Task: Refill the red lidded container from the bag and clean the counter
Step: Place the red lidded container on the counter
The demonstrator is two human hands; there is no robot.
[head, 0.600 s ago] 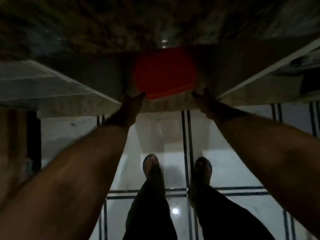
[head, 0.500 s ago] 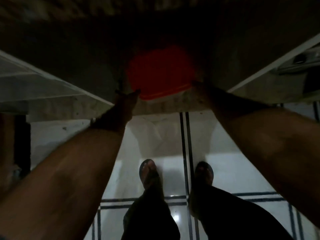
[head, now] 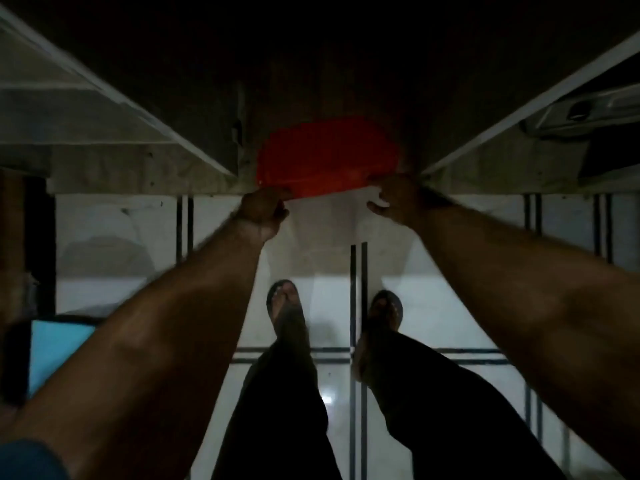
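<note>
The left hand (head: 265,211) and right hand (head: 394,195) each grasp a near corner of the red lidded container (head: 327,159), low in a dark cupboard recess, seemingly fetching it; next, lift it to the tabletop.

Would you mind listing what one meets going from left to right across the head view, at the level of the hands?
Left shelf edge → left hand gripping the red lidded container at its near left corner → right hand at its near right corner → right shelf edge.
</note>
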